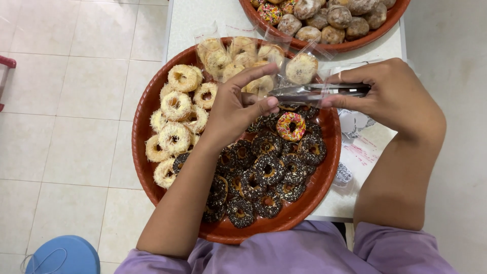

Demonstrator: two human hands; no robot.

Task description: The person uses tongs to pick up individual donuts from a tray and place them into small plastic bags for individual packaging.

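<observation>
Looking straight down from over the person's head, everything sits around one big red tray point(147, 116) on the white bench point(187, 15). The right hand point(390, 94) is closed on a pair of metal tongs point(317, 91), holding them flat above the tray's far edge with the tips pointing across at the other hand. The left hand point(238, 104) hovers over the middle of the tray, fingers loosely curled and half open, its thumb and forefinger touching the tips of the tongs. Whether it pinches a clear wrapper there, I cannot tell.

Right beneath the tongs, just inside the tray, lies a doughnut with coloured sprinkles point(290, 126), close under both hands and untouched by either. Around it and down the near half of the tray spread the dark chocolate doughnuts point(266, 170), all bare. On the tray's left side sits a pile of pale, crumb-coated doughnuts point(177, 109), also bare. At the far rim stands a cluster of bagged doughnuts point(243, 58) in clear wrappers.

So I'd judge the wrapping has only made a start: a handful bagged at the back, the great bulk of the tray left to do. Beyond the tray's far rim, a second red tray point(350, 45) holds round sugared buns, all loose.
</observation>
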